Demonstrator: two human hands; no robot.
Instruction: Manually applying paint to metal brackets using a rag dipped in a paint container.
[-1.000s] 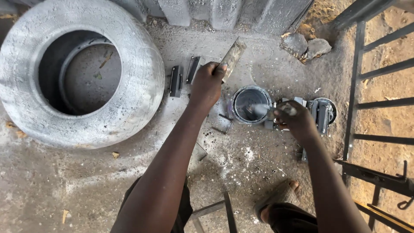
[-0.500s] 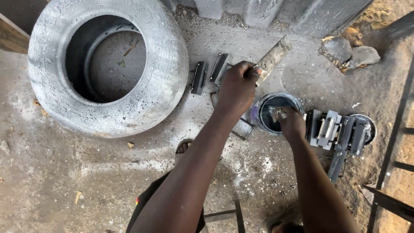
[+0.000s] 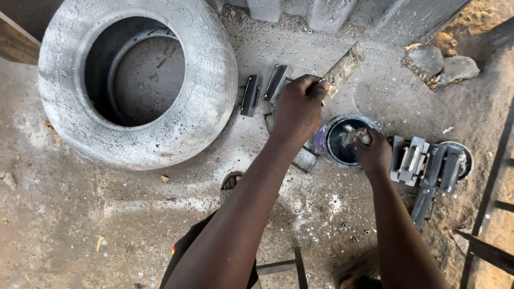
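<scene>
Two hands (image 3: 297, 109) over paint can (image 3: 327, 143)

Left hand (image 3: 297, 109) now off the ground, gripping the flat metal piece (image 3: 342, 69).

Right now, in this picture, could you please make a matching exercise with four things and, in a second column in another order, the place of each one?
Things:
1. tyre
2. flat metal strip
3. paint tin
4. stones

Places:
A. upper right, beside the sandy ground
B. held in the left hand
C. under the fingers of the right hand
D. upper left, lying flat on the ground

Pairs: 1-D, 2-B, 3-C, 4-A
</scene>
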